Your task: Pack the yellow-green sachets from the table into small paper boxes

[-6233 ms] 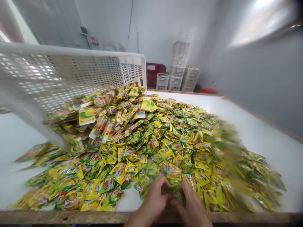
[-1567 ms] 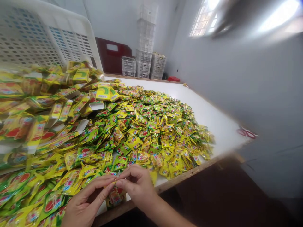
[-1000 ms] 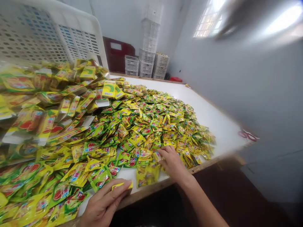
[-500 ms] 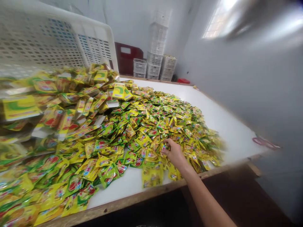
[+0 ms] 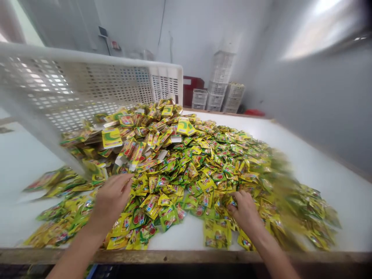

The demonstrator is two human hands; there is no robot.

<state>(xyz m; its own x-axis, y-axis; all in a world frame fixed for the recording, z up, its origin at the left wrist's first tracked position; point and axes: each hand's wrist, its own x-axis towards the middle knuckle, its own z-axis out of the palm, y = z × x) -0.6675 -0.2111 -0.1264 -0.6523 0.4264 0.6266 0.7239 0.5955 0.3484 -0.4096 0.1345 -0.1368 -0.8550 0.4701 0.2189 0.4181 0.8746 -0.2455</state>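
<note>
A big heap of small yellow-green sachets (image 5: 203, 166) covers the white table (image 5: 305, 155). Flat yellow cartons (image 5: 112, 138) spill out of a tipped white plastic crate (image 5: 87, 85) at the left. My left hand (image 5: 112, 197) reaches into the near-left sachets with its fingers stretched forward and holds nothing I can see. My right hand (image 5: 245, 211) rests on the near-right edge of the heap, its fingers curled down onto the sachets. Whether it grips one is hidden.
The table's wooden front edge (image 5: 180, 256) runs along the bottom. Stacked white crates (image 5: 222, 83) and a dark red box (image 5: 194, 87) stand against the far wall. A grey wall closes the right side.
The view has swung left to face the heap squarely. My left hand, out of view half a second ago, now reaches into the sachets. My right hand stays on the near pile.
</note>
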